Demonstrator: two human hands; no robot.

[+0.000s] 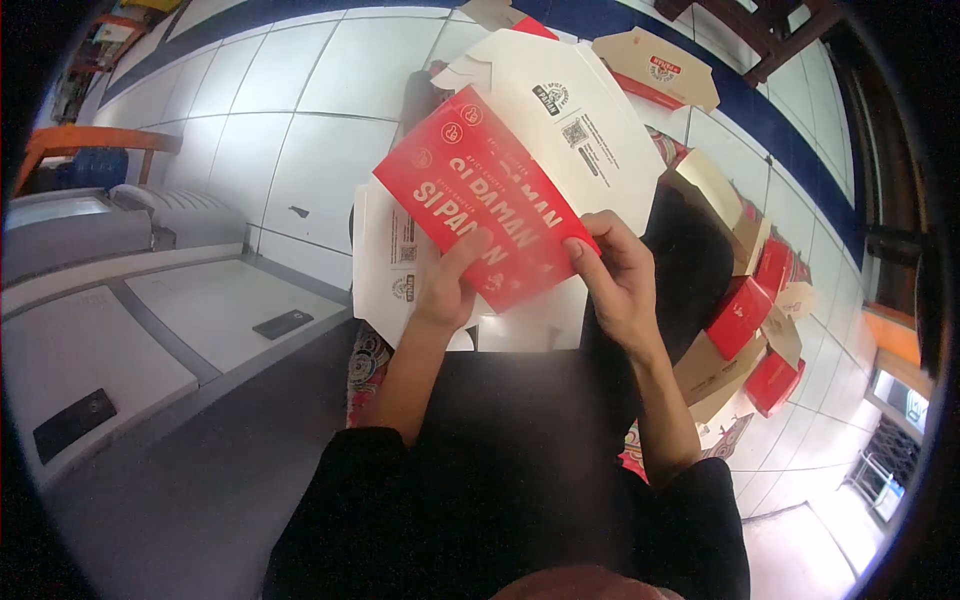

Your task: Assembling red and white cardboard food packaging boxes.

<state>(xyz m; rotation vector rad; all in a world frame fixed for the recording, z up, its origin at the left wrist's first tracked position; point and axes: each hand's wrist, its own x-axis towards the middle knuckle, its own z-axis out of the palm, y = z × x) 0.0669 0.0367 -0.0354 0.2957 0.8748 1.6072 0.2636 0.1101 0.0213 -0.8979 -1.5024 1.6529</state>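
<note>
At centre, pinching a flat red cardboard panel [478, 190] with left hand [450, 288] and right hand [622, 285]. Left of red-and-brown cardboard boxes [739, 318].

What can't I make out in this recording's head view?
All in the head view:
Left hand: most fingers, hidden behind the red card panel.
Right hand: some fingertips, hidden behind the same panel.
Dark furniture: full shape, cut off by the upper edge.
Red-and-brown boxes: exact count, because they overlap.

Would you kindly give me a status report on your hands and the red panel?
Left hand, right hand: both holding red panel. Printed side up. Boxes at right, apart from hands.
</note>
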